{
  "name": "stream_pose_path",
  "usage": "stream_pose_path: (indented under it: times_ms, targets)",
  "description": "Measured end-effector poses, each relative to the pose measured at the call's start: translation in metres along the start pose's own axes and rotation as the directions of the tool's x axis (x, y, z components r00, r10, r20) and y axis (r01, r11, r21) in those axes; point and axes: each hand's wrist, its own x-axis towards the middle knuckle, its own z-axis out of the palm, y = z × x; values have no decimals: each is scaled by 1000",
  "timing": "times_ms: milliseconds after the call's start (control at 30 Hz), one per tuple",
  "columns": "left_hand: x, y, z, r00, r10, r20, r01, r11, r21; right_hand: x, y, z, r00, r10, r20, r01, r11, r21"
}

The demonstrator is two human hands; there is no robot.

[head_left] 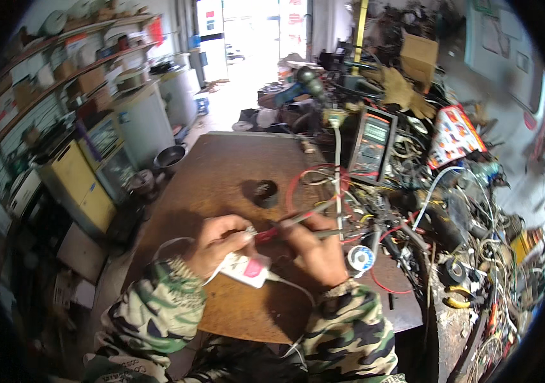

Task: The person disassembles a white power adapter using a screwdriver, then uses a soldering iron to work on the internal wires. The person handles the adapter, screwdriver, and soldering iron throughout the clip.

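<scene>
Both grips are busy near the front edge of the tabletop (234, 166). Left hand (218, 242) is pinched shut on a small white and pink gadget (247, 268), pressing it down on the brown surface, with a thin white cable (291, 286) trailing off toward the camo sleeves. Right hand (314, 249) is closed pen-style around a soldering iron (294, 222), red grip section by the fingers. The iron's long axis slants from upper right down to lower left, so the tip lands right at the left fingertips, just above the gadget. The hands are practically touching, and the right one does the pointing. A solder spool (360, 258) sits just right of the right hand, a multimeter (372, 143) stands further back, and tangled wires (476, 242) bury the right edge.
</scene>
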Motion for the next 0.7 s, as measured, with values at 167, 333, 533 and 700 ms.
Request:
stream_pose_path:
  times_ms: [167, 333, 533, 700]
  targets:
    - [-9, -2, -3, 1000, 11, 24, -11, 1000, -7, 0, 4, 11, 996, 59, -65, -34, 946, 322]
    - [-6, 3, -2, 997, -29, 69, 30, 999, -15, -1, 3, 11, 996, 86, -14, -72, 902, 426]
    - [-7, 4, -3, 994, -39, 103, 42, 999, -28, 0, 8, 9, 994, 105, 39, -111, 899, 424]
    - [-7, 2, -4, 992, -58, 109, 61, 998, -25, 0, 7, 11, 991, 123, 53, -134, 892, 432]
